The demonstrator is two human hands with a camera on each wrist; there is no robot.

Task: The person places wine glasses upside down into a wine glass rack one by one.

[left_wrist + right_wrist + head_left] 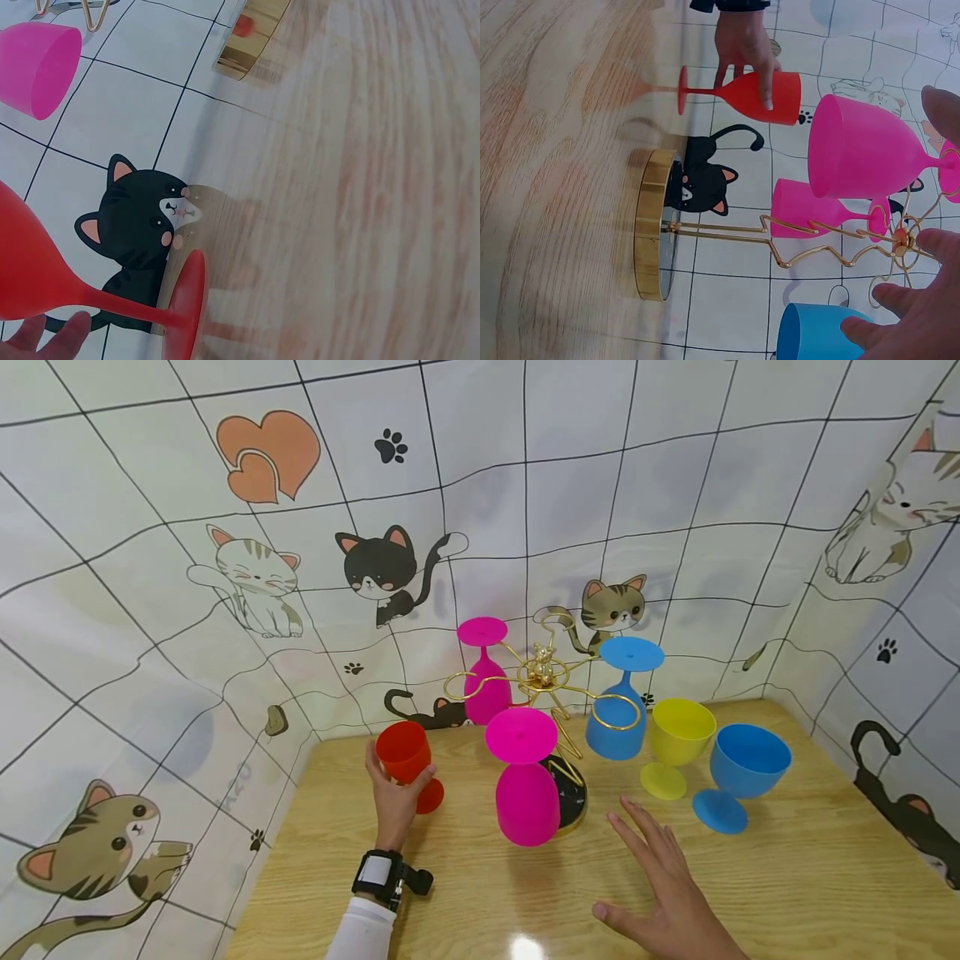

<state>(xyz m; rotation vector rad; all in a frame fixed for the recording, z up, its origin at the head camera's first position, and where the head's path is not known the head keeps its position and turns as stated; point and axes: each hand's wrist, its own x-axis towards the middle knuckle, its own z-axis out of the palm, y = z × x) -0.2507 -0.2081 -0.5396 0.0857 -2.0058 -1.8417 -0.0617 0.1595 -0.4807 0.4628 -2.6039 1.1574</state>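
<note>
A red plastic goblet is upright at the table's left, its bowl gripped between the thumb and fingers of my left hand. In the left wrist view the goblet's foot is close to the tabletop. My right hand holds nothing, its fingers spread above the table in front of a gold wire glass rack. Two pink goblets and a blue goblet hang upside down from the rack's loops. The rack's round base has a gold rim and dark top.
A yellow goblet and another blue goblet are upright on the right of the wooden table. Behind the table and along its sides hangs a white gridded cloth printed with cats.
</note>
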